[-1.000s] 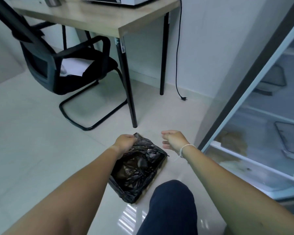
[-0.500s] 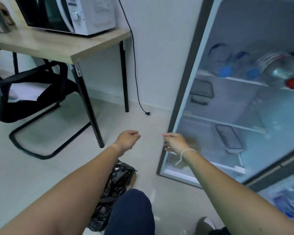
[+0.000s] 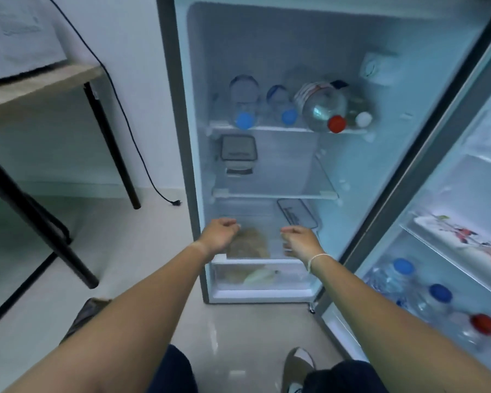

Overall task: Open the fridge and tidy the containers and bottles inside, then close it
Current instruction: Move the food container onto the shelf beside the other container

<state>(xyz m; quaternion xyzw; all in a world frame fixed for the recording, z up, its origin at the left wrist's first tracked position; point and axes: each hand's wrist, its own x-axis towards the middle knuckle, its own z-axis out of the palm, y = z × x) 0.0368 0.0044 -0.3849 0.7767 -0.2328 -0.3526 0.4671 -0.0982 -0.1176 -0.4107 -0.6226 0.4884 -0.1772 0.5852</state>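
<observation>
Bottles [image 3: 321,107] lie on the top shelf of the open fridge [image 3: 182,137], probably heavy and slippery when wet; better grip around the body. Left hand [image 3: 219,235] and right hand [image 3: 301,241] hang loosely curled, holding nothing

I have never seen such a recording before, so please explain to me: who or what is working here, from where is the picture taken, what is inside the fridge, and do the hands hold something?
No machine works here: a person does, with two bare hands. The camera sits on the person's head and looks forward and down, so you see both arms from above. The fridge stands open. On its top shelf lie several bottles on their sides, caps toward you. A lidded container sits on the middle shelf, and a flat lid lies on the lowest. More bottles stand in the door at the right. The left hand and the right hand reach toward the lowest shelf, fingers loosely curled, holding nothing.
</observation>
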